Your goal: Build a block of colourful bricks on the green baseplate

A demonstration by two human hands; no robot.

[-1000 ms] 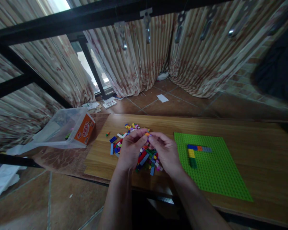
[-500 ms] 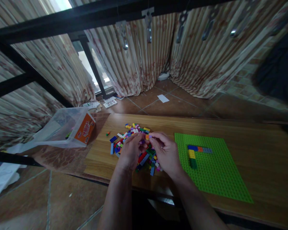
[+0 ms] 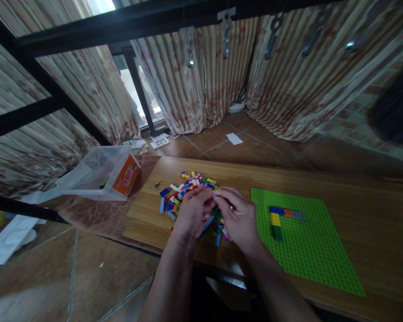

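My left hand [image 3: 193,212] and my right hand [image 3: 239,217] meet fingertip to fingertip above a heap of building bricks [image 3: 216,223]. Pinched between them is a small purple building brick [image 3: 215,195], mostly covered by the fingers. Whether another brick is joined to it I cannot tell. To the right of my right hand lies a green studded baseplate [image 3: 317,246]. On it, blue, orange and grey bricks [image 3: 288,213] form a row, and yellow and dark green bricks [image 3: 276,226] run toward me from its left end.
A clear plastic box [image 3: 97,172] with an orange label lies left of the wooden board [image 3: 144,214]. A tiny brick piece [image 3: 157,184] sits apart from the heap. A black metal bar [image 3: 147,27] crosses above, with striped curtains [image 3: 208,80] behind.
The view has shifted, so everything sits slightly further right. The fingertips have closed together; an orange piece that showed beside the purple brick is now hidden.
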